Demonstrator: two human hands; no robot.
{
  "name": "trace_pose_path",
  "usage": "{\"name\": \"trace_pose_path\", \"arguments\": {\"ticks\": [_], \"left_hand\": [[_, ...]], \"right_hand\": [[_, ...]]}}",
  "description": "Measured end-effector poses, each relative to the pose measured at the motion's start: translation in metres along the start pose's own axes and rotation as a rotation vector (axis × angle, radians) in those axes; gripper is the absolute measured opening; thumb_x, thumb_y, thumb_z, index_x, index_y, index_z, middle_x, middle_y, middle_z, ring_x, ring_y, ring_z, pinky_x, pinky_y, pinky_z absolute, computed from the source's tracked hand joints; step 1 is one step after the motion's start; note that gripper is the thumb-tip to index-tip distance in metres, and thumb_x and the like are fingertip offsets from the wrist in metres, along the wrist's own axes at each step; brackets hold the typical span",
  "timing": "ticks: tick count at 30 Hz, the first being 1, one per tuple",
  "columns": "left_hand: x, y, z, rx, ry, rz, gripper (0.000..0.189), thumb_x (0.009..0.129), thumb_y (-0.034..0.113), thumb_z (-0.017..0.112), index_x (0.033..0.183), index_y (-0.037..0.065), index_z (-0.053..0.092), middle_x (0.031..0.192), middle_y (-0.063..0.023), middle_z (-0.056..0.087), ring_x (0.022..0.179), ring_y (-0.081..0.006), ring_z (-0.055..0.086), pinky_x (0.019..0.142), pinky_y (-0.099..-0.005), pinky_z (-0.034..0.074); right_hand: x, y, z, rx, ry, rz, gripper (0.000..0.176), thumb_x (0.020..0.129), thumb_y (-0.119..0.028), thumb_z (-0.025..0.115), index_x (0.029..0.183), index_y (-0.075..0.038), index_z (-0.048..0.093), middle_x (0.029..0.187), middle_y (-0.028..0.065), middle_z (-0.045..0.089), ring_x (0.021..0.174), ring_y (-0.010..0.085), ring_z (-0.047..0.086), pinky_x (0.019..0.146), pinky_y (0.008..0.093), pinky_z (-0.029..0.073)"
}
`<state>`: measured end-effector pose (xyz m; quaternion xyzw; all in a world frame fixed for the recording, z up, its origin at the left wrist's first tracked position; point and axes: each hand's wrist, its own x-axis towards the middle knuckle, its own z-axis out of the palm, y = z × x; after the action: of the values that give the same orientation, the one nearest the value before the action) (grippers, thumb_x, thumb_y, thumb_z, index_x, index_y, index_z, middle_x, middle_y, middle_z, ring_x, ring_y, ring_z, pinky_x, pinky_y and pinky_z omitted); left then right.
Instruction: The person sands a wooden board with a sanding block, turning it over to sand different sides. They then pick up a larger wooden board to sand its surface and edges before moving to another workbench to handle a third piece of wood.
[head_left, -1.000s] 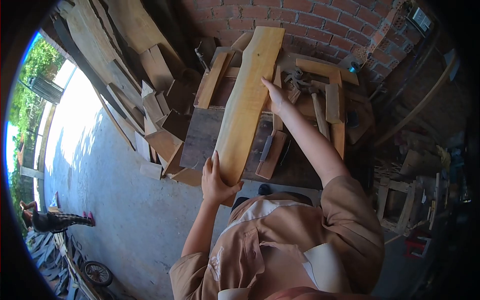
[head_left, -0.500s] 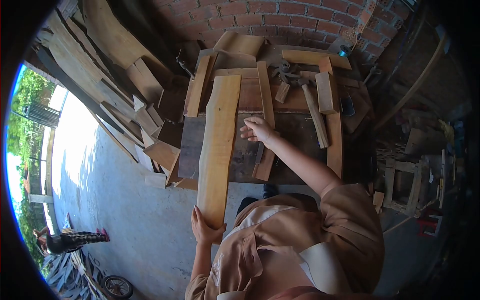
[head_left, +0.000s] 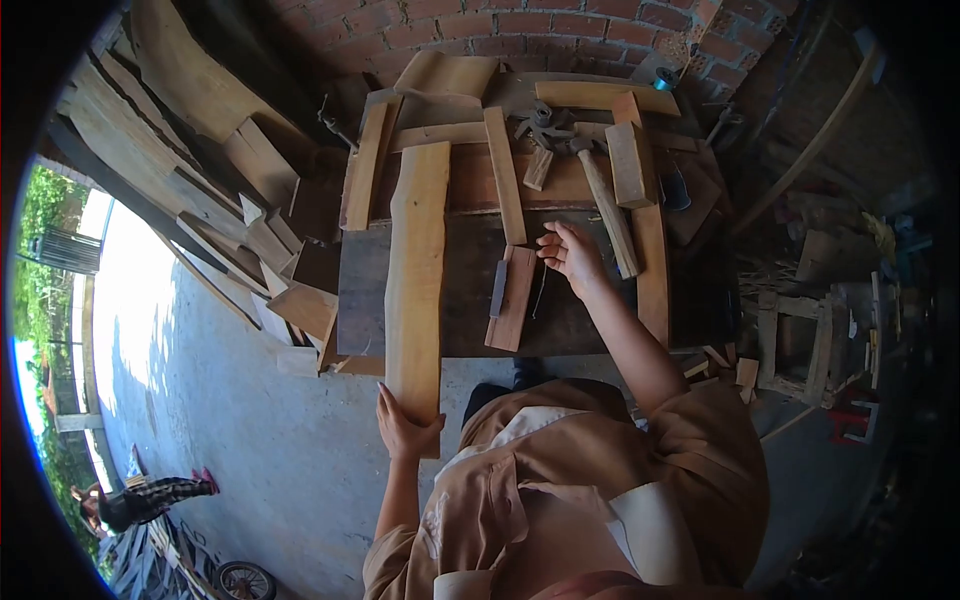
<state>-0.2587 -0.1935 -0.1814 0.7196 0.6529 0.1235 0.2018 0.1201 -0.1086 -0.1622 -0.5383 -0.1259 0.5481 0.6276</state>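
A long, pale yellow wooden plank (head_left: 418, 270) with one wavy edge lies over the front of the dark workbench (head_left: 365, 290), its near end sticking out past the edge. My left hand (head_left: 405, 425) grips that near end, thumb on the right side and fingers on the left. My right hand (head_left: 572, 258) is over the bench, fingers loosely curled and apart, with nothing visible in them. A thin pale line, like wire, shows just below its fingertips. Beside it a reddish wood block (head_left: 515, 305) carries a small grey bar (head_left: 498, 290).
A hammer (head_left: 608, 215), a dark metal tool (head_left: 545, 122), a thick wood block (head_left: 628, 165) and several strips lie on the bench. Offcuts (head_left: 300, 305) are piled at left, below a brick wall (head_left: 520, 25). A person (head_left: 145, 500) is at far left.
The right hand has moved right, away from the plank, uncovering more of the reddish block and grey bar. The left hand keeps its grip on the plank. The view has shifted slightly.
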Motion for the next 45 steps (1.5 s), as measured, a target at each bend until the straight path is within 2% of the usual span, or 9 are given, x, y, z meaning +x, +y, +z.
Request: {"name": "trace_pose_path", "arguments": {"ticks": [7, 19, 26, 32, 35, 37, 38, 40, 45], "left_hand": [[0.036, 0.021, 0.014, -0.040, 0.047, 0.022, 0.118, 0.046, 0.032, 0.079, 0.138, 0.000, 0.011, 0.128, -0.0288, 0.033, 0.115, -0.0425, 0.037, 0.095, -0.0461, 0.035], [0.042, -0.002, 0.043, 0.001, -0.020, 0.074, 0.118, 0.050, 0.030, 0.079, 0.139, 0.002, 0.006, 0.128, -0.0297, 0.030, 0.116, -0.0444, 0.034, 0.096, -0.0479, 0.032], [0.044, 0.000, 0.044, 0.037, -0.072, 0.046, 0.119, 0.051, 0.030, 0.079, 0.139, 0.001, 0.004, 0.128, -0.0312, 0.028, 0.116, -0.0461, 0.033, 0.097, -0.0487, 0.031], [0.046, -0.004, 0.045, 0.090, -0.105, 0.084, 0.122, 0.053, 0.037, 0.080, 0.139, 0.001, 0.002, 0.128, -0.0337, 0.027, 0.116, -0.0480, 0.032, 0.096, -0.0493, 0.031], [0.046, -0.002, 0.037, 0.050, -0.173, 0.078, 0.122, 0.055, 0.043, 0.079, 0.139, 0.001, 0.002, 0.132, -0.0331, 0.022, 0.123, -0.0477, 0.024, 0.098, -0.0526, 0.027], [0.046, 0.005, 0.034, 0.242, -0.162, 0.124, 0.118, 0.059, 0.049, 0.075, 0.140, 0.003, 0.002, 0.139, -0.0300, 0.013, 0.129, -0.0459, 0.012, 0.099, -0.0599, 0.018], [0.046, 0.007, 0.034, 0.243, -0.168, 0.132, 0.118, 0.059, 0.049, 0.075, 0.140, 0.003, 0.002, 0.139, -0.0300, 0.013, 0.129, -0.0459, 0.012, 0.099, -0.0599, 0.018], [0.048, 0.009, 0.034, 0.240, -0.213, 0.154, 0.112, 0.063, 0.055, 0.069, 0.141, 0.006, 0.004, 0.143, -0.0253, 0.004, 0.132, -0.0436, 0.000, 0.097, -0.0656, 0.009], [0.058, 0.019, 0.037, 0.236, -0.264, 0.271, 0.105, 0.067, 0.055, 0.065, 0.141, 0.009, 0.006, 0.144, -0.0238, 0.002, 0.132, -0.0443, -0.003, 0.096, -0.0673, 0.005]], "right_hand": [[-0.017, 0.002, -0.045, 0.054, 0.184, -0.025, 0.024, 0.089, -0.029, 0.049, 0.099, -0.009, 0.056, 0.078, 0.0028, 0.062, 0.065, 0.0108, 0.059, 0.060, 0.0242, 0.044], [-0.058, -0.006, -0.108, 0.080, 0.437, -0.119, 0.023, 0.089, -0.027, 0.050, 0.097, -0.007, 0.057, 0.074, 0.0017, 0.059, 0.062, 0.0101, 0.056, 0.060, 0.0227, 0.042], [-0.078, 0.004, -0.129, 0.097, 0.561, -0.173, 0.024, 0.087, -0.028, 0.053, 0.094, -0.006, 0.058, 0.071, 0.0026, 0.059, 0.058, 0.0093, 0.054, 0.058, 0.0223, 0.042], [-0.089, 0.013, -0.129, 0.045, 0.592, -0.216, 0.024, 0.087, -0.027, 0.054, 0.092, -0.004, 0.059, 0.066, 0.0028, 0.056, 0.055, 0.0080, 0.051, 0.053, 0.0219, 0.041], [-0.096, 0.024, -0.126, 0.021, 0.561, -0.252, 0.024, 0.088, -0.026, 0.053, 0.090, -0.002, 0.059, 0.061, 0.0021, 0.052, 0.052, 0.0070, 0.047, 0.050, 0.0215, 0.038], [-0.102, 0.029, -0.123, 0.006, 0.542, -0.277, 0.024, 0.089, -0.025, 0.052, 0.089, -0.002, 0.059, 0.059, 0.0015, 0.050, 0.050, 0.0065, 0.045, 0.048, 0.0211, 0.036], [-0.107, 0.032, -0.119, -0.075, 0.554, -0.280, 0.025, 0.090, -0.025, 0.051, 0.089, -0.001, 0.059, 0.057, 0.0008, 0.048, 0.048, 0.0062, 0.042, 0.046, 0.0206, 0.034], [-0.117, 0.040, -0.116, -0.150, 0.581, -0.283, 0.025, 0.090, -0.024, 0.050, 0.089, 0.000, 0.059, 0.055, 0.0001, 0.046, 0.046, 0.0058, 0.040, 0.044, 0.0201, 0.032], [-0.154, 0.066, -0.110, -0.213, 0.607, -0.276, 0.027, 0.091, -0.025, 0.049, 0.087, 0.000, 0.058, 0.054, -0.0033, 0.041, 0.047, 0.0036, 0.036, 0.044, 0.0193, 0.029]]}}
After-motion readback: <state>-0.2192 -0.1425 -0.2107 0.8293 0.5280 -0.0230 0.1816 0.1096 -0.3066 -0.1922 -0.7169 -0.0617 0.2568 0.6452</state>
